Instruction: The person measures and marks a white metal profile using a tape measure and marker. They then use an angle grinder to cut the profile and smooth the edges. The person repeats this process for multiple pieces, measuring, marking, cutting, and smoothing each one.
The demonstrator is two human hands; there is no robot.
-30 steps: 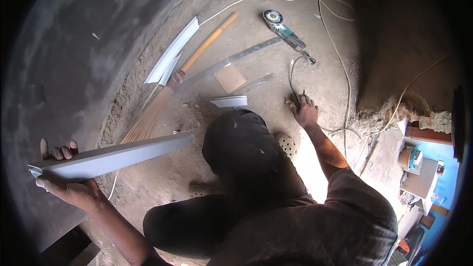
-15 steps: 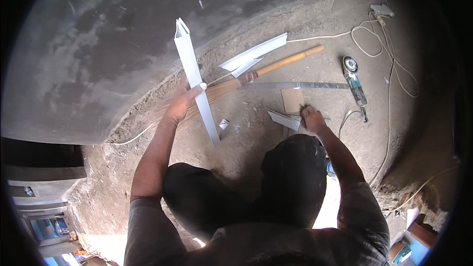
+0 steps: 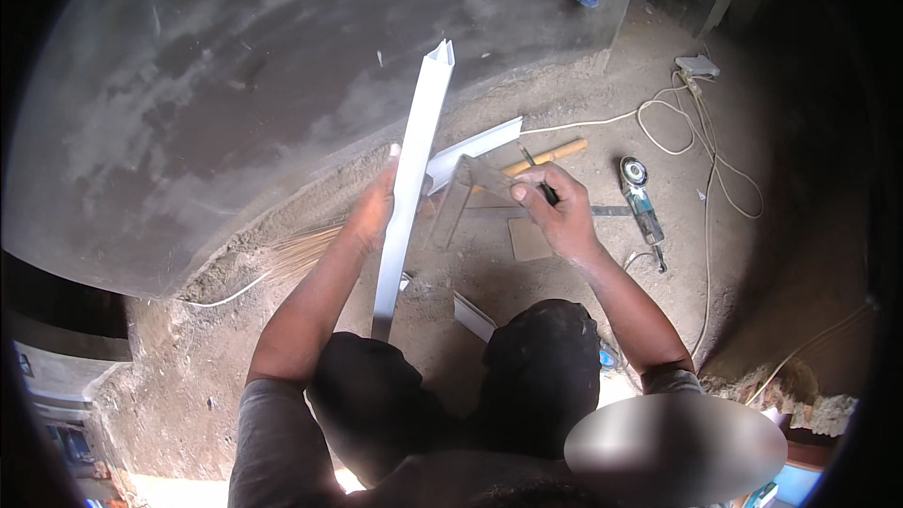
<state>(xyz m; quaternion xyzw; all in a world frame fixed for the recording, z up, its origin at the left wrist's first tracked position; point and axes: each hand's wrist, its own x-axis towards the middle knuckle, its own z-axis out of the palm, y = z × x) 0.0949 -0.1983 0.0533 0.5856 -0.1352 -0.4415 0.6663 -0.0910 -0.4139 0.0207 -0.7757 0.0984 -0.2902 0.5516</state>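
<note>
The left hand (image 3: 376,209) grips the white strip (image 3: 415,179) — long axis running outward from the left knee (image 3: 365,378). Beside it, a blurred L-shaped square (image 3: 483,175) and pencil (image 3: 527,154) — both held by the right hand (image 3: 562,214), apart from the strip.

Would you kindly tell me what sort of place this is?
Probably a building site or an unfinished room: a grinder lies on the bare, dusty floor near a patchy grey wall.

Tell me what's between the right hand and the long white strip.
In the head view, a blurred L-shaped tool, held by the right hand, spans much of that gap.
</note>
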